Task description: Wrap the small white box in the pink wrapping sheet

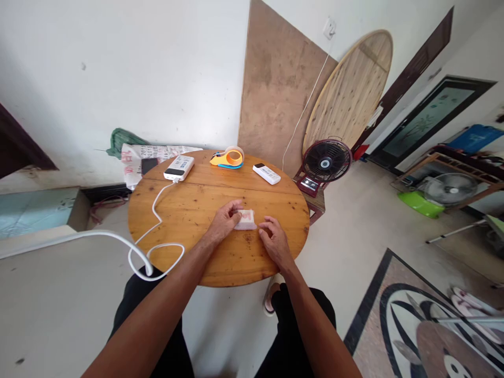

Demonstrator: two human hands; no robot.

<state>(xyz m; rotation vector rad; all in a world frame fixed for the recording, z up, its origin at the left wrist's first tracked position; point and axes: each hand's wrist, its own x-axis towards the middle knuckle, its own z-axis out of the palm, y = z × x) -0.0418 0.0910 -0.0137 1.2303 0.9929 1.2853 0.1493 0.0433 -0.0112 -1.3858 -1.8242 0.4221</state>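
A small pale packet with red print (247, 216) lies on the round wooden table, in what looks like see-through wrapping. My left hand (223, 222) has its thumb and fingers closed around the packet's left end. Just off the right end, my right hand (273, 239) rests at the table with curved fingers apart and nothing in them. Farther back on the table are an orange and blue tape dispenser (227, 158), a white power bank (266, 174) and a larger white power bank (179, 167) with a cable plugged in.
The white cable (157, 212) loops over the left edge of the round table (205, 252). A dark red fan (326, 161) stands on a stool to the right. Behind it a round wooden board (350, 89) and a brown panel (279, 79) lean on the wall.
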